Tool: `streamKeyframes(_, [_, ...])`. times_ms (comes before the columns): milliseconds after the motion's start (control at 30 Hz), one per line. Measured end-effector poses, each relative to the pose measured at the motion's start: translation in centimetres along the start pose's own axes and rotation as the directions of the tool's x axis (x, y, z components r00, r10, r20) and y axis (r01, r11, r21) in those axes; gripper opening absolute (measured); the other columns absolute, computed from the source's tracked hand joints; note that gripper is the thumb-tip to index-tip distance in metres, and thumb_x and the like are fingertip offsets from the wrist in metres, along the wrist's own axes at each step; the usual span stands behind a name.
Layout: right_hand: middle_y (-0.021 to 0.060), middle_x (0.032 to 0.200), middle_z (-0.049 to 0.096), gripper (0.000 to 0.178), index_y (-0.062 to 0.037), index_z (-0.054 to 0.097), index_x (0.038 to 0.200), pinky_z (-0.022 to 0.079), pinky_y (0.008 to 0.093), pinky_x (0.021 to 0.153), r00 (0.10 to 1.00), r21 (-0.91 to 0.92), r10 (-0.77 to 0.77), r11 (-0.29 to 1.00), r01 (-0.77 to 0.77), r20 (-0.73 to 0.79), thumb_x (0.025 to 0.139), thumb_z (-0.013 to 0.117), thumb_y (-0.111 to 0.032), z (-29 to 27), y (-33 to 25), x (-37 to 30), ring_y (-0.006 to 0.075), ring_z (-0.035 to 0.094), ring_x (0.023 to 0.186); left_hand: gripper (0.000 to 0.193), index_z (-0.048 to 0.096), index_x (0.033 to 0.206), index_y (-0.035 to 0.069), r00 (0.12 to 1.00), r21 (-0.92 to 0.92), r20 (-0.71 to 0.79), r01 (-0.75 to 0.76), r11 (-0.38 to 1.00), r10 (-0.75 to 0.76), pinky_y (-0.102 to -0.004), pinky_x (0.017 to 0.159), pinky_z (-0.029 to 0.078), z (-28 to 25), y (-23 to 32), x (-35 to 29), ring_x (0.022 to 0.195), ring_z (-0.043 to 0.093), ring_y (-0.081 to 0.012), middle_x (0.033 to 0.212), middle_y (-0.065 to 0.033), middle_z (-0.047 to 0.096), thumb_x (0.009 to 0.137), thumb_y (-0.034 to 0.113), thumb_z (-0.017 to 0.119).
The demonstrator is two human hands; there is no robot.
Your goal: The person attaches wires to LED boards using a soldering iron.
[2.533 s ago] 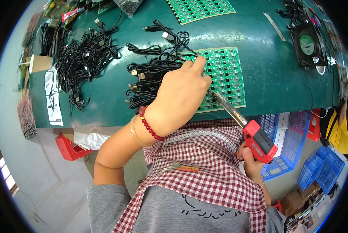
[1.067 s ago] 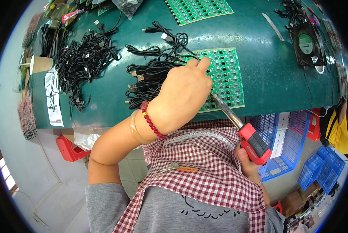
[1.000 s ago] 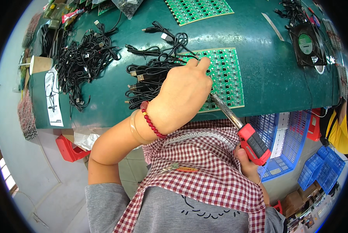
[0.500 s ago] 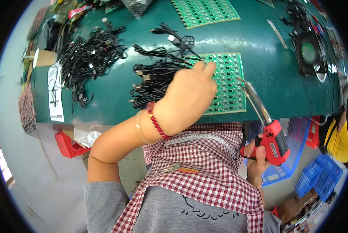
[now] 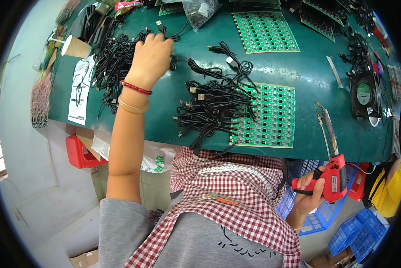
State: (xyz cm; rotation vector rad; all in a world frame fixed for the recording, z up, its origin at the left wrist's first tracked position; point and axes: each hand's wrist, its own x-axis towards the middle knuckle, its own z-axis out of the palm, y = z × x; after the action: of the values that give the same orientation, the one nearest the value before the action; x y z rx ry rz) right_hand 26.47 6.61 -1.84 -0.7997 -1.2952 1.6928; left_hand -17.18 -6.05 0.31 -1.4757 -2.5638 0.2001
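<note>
My left hand (image 5: 151, 58) is over the pile of black USB cables (image 5: 113, 58) at the far left. Its fingers curl down among the cables; the fingertips and anything between them are hidden. My right hand (image 5: 308, 192) grips a red and black soldering gun (image 5: 334, 181) by its handle, beyond the front edge of the table. The gun's metal tip and thin guide tube point up and away, right of a green circuit board panel (image 5: 276, 116). Black USB cables (image 5: 209, 100) lie in a bundle at the panel's left side, their thin wire ends reaching onto its pads.
A second green panel (image 5: 265, 33) lies farther back, beside a bag of small parts (image 5: 200, 13). A paper cup (image 5: 75, 47) and a printed sheet (image 5: 80, 91) are at the left. A black fan (image 5: 365, 94) and a metal strip (image 5: 334, 71) are at the right. Blue crates (image 5: 359, 234) stand below.
My left hand has moved from the panel leftward and away to the cable pile. My right hand and the soldering gun have shifted slightly right and lower in the picture. The whole view has shifted.
</note>
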Motion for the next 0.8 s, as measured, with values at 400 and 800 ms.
streamKeyframes(400, [0.0043, 0.068, 0.046, 0.033, 0.0006, 0.042, 0.121, 0.039, 0.0244, 0.052, 1.000, 0.067, 0.015, 0.998, -0.016, 0.013, 0.098, 0.048, -0.022, 1.8, -0.6, 0.5, 0.0096, 0.043, 0.056, 0.007, 0.059, 0.084, -0.002, 0.945, -0.864, -0.152, 0.016, 0.504, -0.291, -0.0181, 0.052, 0.039, -6.4, 3.5, -1.8, 0.058, 0.048, -0.0008, 0.063, 0.0020, 0.055, 0.083, 0.005, 0.062])
streamKeyframes(800, [0.0003, 0.081, 0.058, 0.009, -0.0013, 0.059, 0.092, 0.045, 0.0232, 0.064, 0.945, -0.172, 0.254, 0.960, -0.221, 0.205, 0.085, 0.064, 0.000, 10.8, -1.1, 2.8, 0.0070, 0.055, 0.073, 0.011, 0.053, 0.081, -0.001, 0.996, -0.971, 0.082, 0.084, 0.224, -0.018, -0.0181, 0.049, 0.041, -6.8, 18.1, -8.7, 0.059, 0.051, -0.0013, 0.067, -0.0013, 0.059, 0.078, -0.003, 0.064])
